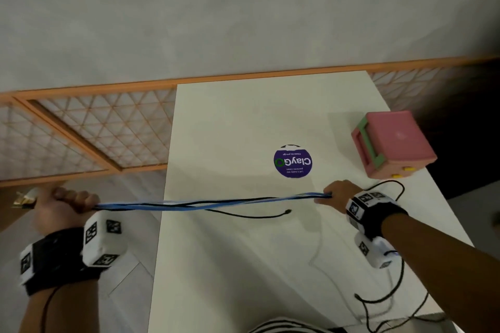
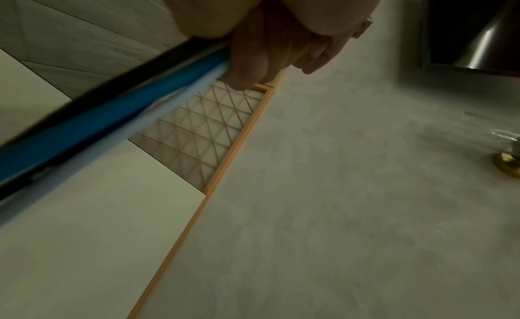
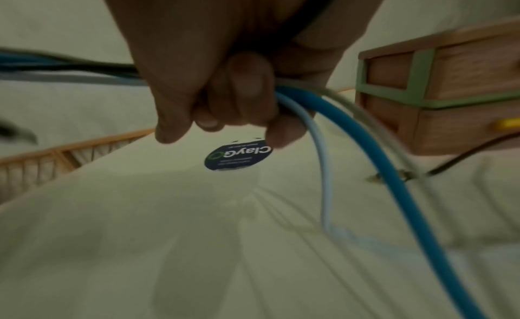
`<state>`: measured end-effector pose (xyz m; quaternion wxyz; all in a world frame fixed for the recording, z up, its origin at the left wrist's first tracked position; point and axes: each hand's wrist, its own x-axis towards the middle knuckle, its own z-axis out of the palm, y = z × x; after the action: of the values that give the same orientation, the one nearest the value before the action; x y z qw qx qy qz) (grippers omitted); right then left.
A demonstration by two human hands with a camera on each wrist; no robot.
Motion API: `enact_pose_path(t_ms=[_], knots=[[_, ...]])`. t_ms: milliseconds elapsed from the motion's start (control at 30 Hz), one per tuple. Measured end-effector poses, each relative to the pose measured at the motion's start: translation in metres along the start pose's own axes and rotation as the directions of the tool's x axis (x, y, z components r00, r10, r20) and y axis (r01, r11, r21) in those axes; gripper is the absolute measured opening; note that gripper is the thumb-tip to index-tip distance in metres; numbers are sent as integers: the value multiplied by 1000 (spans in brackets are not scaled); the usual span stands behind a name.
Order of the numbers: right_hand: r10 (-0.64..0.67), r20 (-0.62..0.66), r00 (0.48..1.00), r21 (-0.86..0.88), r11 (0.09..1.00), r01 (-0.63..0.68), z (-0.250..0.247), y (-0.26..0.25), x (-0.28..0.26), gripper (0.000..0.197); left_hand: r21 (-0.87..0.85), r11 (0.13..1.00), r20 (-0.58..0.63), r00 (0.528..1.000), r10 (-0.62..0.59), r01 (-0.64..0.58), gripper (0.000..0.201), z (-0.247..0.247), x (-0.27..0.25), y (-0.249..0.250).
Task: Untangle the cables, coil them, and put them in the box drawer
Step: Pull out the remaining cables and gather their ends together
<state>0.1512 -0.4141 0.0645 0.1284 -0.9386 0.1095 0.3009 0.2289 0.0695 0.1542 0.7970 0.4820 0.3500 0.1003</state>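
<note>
2 hands, left hand (image 1: 63,207) and right hand (image 1: 334,193), each grip the cables (image 1: 205,204), stretched taut above the table (image 1: 243,265). Untangling step; strands still twisted. Next: separate 1 strand, coil. Box drawer (image 1: 389,144) closed, near right.

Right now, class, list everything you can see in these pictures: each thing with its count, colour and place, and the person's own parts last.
cable bundle: several strands, dark blue, light blue and black, stretched taut between the two hands above the table.
loose black cable end: one, black, hanging under the bundle over the table.
box drawer: one, pink with green frame and yellow knobs, right side of the table.
round sticker: one, purple, mid-table.
table: one, white.
lattice panel: orange frame, left of the table.
left hand: grip closed round the bundle, off the table's left edge.
right hand: grip closed round the bundle, near the box.
</note>
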Motion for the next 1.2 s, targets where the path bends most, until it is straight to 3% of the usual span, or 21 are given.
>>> enact_pose_path(t_ms=[67,167,300,467,533,633,733,800,900,1067,1200], knots=[[68,-2,998,1,998,-68,-8,14,0,49,25,1000,-40,999,14,-13,33,-4,2,-5],[146,8,989,-1,989,-146,-18,20,0,50,-72,997,-65,998,18,-23,44,0,1,-23],[152,-62,986,78,986,-147,-26,-4,1,48,12,997,77,995,69,-70,42,31,-17,-64],[33,-106,994,294,956,0,-26,-48,-5,35,303,941,312,949,52,-151,35,85,-57,-122],[-50,-185,981,368,923,116,-24,-65,-9,37,476,848,446,895,-2,-235,33,102,-74,-143],[-195,-305,932,372,877,305,-17,-91,-19,36,599,747,572,806,-149,-287,34,126,-104,-162],[-294,-344,892,358,837,414,-9,-109,-23,23,673,712,562,766,-313,-202,46,141,-124,-175],[-319,-355,879,343,830,440,-8,-115,-23,33,653,755,522,757,-393,-59,50,143,-126,-180],[-353,-345,870,312,831,461,-9,-114,-26,28,543,832,517,738,-433,108,44,146,-126,-182],[-373,-234,898,301,850,432,-19,-102,-31,26,468,884,530,805,-264,-18,38,147,-125,-180],[-282,-36,959,158,946,284,-19,-65,-31,42,285,958,434,888,-155,28,36,136,-90,-158]])
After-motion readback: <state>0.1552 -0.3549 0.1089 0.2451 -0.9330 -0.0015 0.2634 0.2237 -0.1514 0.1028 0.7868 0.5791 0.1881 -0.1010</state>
